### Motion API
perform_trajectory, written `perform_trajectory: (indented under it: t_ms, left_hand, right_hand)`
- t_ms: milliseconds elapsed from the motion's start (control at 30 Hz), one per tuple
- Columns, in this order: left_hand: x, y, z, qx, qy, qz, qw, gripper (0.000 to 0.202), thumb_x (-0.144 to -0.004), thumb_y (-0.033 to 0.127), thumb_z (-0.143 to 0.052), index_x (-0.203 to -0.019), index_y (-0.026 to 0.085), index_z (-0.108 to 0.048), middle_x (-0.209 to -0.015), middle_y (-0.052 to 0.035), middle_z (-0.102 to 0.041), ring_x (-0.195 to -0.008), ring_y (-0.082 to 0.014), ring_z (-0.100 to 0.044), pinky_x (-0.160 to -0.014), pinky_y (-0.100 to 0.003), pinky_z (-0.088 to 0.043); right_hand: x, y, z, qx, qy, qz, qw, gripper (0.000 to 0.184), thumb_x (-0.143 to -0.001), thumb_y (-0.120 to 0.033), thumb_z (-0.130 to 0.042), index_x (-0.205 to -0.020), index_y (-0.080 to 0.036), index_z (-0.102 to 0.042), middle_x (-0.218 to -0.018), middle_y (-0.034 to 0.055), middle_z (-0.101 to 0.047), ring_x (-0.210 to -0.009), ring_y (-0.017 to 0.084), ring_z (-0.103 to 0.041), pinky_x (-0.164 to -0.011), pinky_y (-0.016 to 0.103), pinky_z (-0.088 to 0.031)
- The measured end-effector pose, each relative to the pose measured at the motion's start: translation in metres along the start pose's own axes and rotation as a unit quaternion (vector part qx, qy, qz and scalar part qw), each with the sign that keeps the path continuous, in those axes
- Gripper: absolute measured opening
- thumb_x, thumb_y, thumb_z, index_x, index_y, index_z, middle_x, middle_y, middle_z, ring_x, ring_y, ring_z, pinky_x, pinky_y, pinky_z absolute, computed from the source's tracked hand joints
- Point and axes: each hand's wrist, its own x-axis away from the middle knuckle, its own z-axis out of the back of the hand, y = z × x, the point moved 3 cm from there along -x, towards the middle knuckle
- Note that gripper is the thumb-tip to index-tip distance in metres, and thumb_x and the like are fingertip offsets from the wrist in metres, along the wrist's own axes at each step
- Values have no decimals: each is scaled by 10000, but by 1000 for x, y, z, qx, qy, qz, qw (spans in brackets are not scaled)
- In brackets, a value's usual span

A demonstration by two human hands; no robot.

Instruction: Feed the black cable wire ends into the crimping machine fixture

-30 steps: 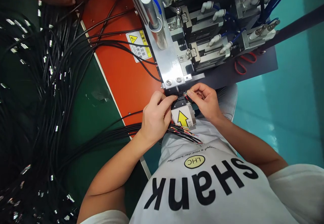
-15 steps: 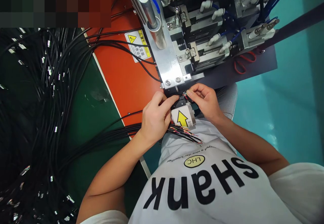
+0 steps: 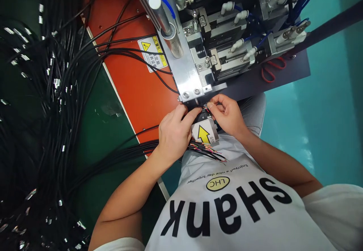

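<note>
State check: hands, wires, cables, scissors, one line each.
left hand: closed over the cable bundle, index finger out at the machine's front
right hand: pinching thin wires at the machine's front
wires: stripped coloured ends fanned out
cables: loose tangled pile
scissors: lying shut on the dark plate

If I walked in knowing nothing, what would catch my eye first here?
Probably the left hand and right hand, fingertips nearly meeting at thin coloured wires under the silver metal machine at centre. To the left, a great tangle of black cables with shiny metal ends sprawls over the green mat. A white label with a yellow arrow sits just below the hands.
</note>
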Motion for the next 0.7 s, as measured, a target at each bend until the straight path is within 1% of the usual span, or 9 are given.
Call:
perform_trajectory:
  t_ms: [133,267,400,433,500,600,633,667,700]
  left_hand:
    - [0,0,0,31,-4,-3,1000,361,-959,162,-410,-1240,218,-630,-968,-87,-614,-875,-190,-601,-688,-274,-455]
    - [0,-1,1,71,-10,-3,997,352,-956,152,-428,-1240,212,-628,-1001,-89,-632,-955,-198,-616,-714,-268,-475]
    - [0,-2,1,85,-13,2,996,360,-953,147,-430,-1248,214,-625,-1021,-88,-646,-934,-189,-620,-717,-269,-481]
    - [0,-2,1,84,-12,4,996,362,-954,145,-427,-1249,216,-624,-1030,-87,-648,-937,-188,-621,-719,-269,-481]
    - [0,-2,2,82,-11,4,997,358,-960,152,-424,-1248,219,-626,-1035,-85,-652,-952,-189,-624,-721,-267,-481]
    - [0,-1,2,77,-10,3,997,340,-970,176,-432,-1241,218,-633,-1030,-84,-652,-955,-193,-626,-713,-267,-476]
    - [0,-1,2,75,-9,3,997,339,-969,177,-434,-1239,218,-635,-1017,-83,-650,-951,-194,-625,-709,-266,-473]
    - [1,-1,2,73,-8,4,997,341,-968,174,-434,-1238,218,-636,-1004,-81,-647,-948,-194,-623,-705,-265,-471]
    - [1,-1,2,71,-9,5,997,346,-965,166,-432,-1239,218,-637,-994,-80,-642,-947,-194,-622,-704,-264,-471]
  right_hand:
    - [-1,-1,4,-68,-40,-48,996,260,-840,-430,-710,-790,-193,-616,-655,-32,-568,-512,95,-509,-505,248,-433]
    - [11,6,10,-56,-15,-26,998,273,-849,-461,-702,-889,-193,-669,-756,-11,-634,-547,95,-535,-518,243,-444]
    - [23,8,7,-11,-5,-12,1000,238,-833,-438,-725,-876,-205,-701,-776,8,-676,-552,117,-541,-522,266,-446]
    - [25,4,6,16,6,7,1000,210,-847,-418,-714,-871,-209,-705,-790,14,-685,-565,123,-549,-544,277,-452]
    - [27,-11,6,108,49,80,990,144,-886,-355,-671,-867,-217,-707,-829,23,-691,-601,130,-556,-619,303,-460]
    - [28,-35,7,267,79,195,941,110,-910,-266,-619,-862,-216,-704,-834,31,-679,-641,136,-533,-721,340,-429]
    - [27,-39,8,293,71,209,930,107,-908,-252,-614,-859,-214,-701,-830,33,-674,-646,138,-524,-729,345,-418]
    - [24,-40,9,296,61,207,930,103,-903,-246,-613,-852,-211,-696,-832,34,-669,-647,137,-518,-723,342,-412]
    - [20,-38,11,273,44,190,942,103,-899,-251,-616,-842,-207,-689,-823,32,-660,-640,133,-512,-702,332,-412]
